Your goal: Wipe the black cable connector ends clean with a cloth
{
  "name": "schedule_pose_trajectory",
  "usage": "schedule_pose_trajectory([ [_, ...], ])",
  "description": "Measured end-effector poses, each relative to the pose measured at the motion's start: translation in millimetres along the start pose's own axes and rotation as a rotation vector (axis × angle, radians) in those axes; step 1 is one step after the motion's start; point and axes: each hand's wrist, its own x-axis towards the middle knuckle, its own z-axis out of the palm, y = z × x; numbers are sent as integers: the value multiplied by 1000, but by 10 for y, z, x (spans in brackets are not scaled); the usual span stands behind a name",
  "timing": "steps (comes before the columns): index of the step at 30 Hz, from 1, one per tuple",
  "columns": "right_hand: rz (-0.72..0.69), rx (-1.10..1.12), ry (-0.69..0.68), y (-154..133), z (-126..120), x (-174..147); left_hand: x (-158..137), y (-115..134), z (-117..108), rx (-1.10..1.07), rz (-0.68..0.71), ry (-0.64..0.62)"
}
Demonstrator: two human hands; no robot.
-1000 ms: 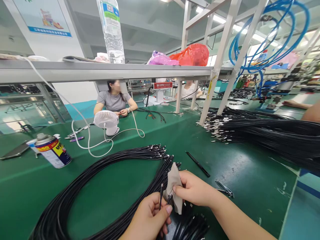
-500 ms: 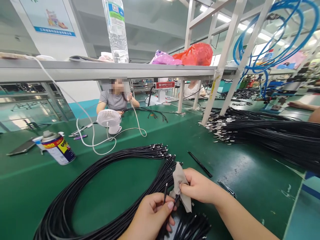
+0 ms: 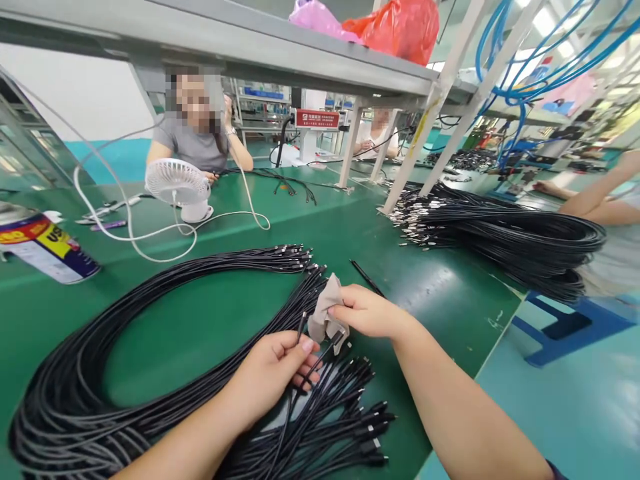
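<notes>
My left hand point(image 3: 285, 363) is closed on a black cable point(image 3: 325, 348); a plug shows at its end beside the cloth. A second thin black end point(image 3: 301, 325) sticks up between the same fingers. My right hand point(image 3: 367, 310) pinches a crumpled beige cloth point(image 3: 327, 308) just above and right of the left hand. Whether the cloth touches the plug I cannot tell. Under and around my hands lies a large looped bundle of black cables point(image 3: 165, 280). Its near ends, with small metal plugs point(image 3: 367, 430), fan out below my hands.
A white fan point(image 3: 175, 183) and a spray can point(image 3: 47, 243) stand at the left. A black pen-like stick point(image 3: 367, 277) lies beyond my right hand. Another cable bundle point(image 3: 500, 227) lies at the right, near a blue stool point(image 3: 575, 327). A shelf point(image 3: 240, 47) spans overhead. Other people sit across.
My view has tilted down and turned right. The cloth has moved off the cable in my left hand, so its plug now shows. Left fingers have loosened somewhat.
</notes>
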Motion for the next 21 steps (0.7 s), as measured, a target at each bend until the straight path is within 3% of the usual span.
schedule_pose_trajectory([
  [6,-87,59,-67,-68,57,-31,-16,-19,18,60,13,-112],
  [11,-47,222,-230,-129,109,-29,-52,-13,20,155,-2,-179],
  [15,-57,289,-240,-133,106,-30,-27,-2,47,205,14,-179],
  [18,-69,209,-222,-109,97,-26,-11,29,30,267,77,-132],
  [21,-44,176,-225,-90,93,-9,-161,75,-85,236,220,39],
])
